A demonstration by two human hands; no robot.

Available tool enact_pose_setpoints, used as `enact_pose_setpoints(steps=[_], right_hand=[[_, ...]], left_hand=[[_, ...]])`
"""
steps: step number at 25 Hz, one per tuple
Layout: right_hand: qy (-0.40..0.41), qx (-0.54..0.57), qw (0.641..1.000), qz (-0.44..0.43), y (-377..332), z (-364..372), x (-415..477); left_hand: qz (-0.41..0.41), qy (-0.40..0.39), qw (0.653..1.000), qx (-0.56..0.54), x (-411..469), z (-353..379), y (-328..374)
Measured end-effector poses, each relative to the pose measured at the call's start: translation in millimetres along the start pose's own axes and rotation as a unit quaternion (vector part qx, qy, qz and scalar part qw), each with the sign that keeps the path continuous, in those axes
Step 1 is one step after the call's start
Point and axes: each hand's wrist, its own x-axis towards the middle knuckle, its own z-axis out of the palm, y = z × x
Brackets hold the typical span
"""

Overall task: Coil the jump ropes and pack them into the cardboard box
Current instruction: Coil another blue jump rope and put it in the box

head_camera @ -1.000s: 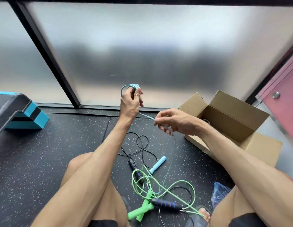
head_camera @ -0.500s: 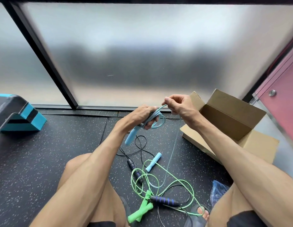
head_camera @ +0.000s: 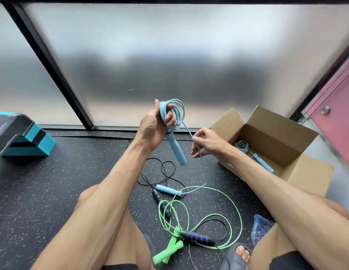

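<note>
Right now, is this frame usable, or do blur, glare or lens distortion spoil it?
Head view: soft backlight from the frosted window, no hard glare; wide-angle bending leans the window frame at the edges, slightly smeared there; the left hand, right hand and light blue rope are sharp.

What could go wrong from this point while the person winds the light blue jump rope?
1. The loose light blue foam handle lies on the floor, crossed by a loop of the neon green jump rope and beside the black jump rope. Drawing cord in may drag or snag them.
2. The coil of the light blue jump rope sits round the fingers of the left hand. Loops might slip off as the right hand feeds cord.
</note>
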Motion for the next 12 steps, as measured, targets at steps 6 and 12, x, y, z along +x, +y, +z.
enact_pose_setpoints(steps=[6,12], right_hand=[[-0.105,-0.059,0.99,0.069,9,10,-3],[-0.116,-0.09,0.989,-0.033,-3,17,-5]], left_hand=[[0.133,0.157,0.976,0.074,5,-13,1],[0.161,0.244,0.89,0.35,7,-18,-9]])
